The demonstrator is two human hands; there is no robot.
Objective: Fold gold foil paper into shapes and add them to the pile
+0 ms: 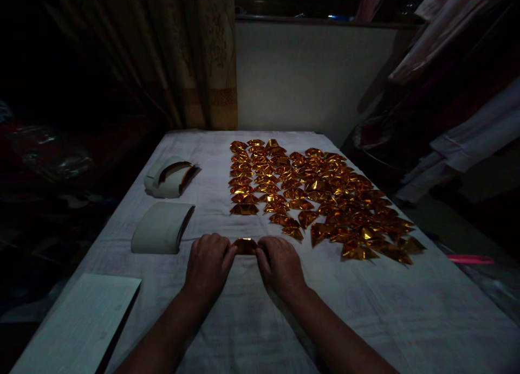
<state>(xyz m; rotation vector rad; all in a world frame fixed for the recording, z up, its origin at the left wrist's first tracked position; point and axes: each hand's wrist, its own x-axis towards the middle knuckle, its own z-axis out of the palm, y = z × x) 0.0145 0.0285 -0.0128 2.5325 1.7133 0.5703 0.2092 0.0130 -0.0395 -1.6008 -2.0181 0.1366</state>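
Observation:
Between my two hands, low over the near middle of the table, is a folded gold foil paper ingot (246,246). My left hand (209,263) pinches its left end between thumb and fingers. The right end is gripped the same way by my right hand (281,263). Beyond my hands, many similar gold foil ingots (317,185) lie in rows and looser heaps across the table's middle and right. To the left of my left hand sits a curved stack of pale paper sheets (162,227), its right edge dark. A second curved stack (166,179) lies behind it.
A white cloth covers the table (252,320). A flat, pale pad or box (81,325) rests at its near left corner. Curtains (195,54) hang at the back left, beside a pale wall (300,76). Clothes (479,130) hang on the right, above a pink object (471,259).

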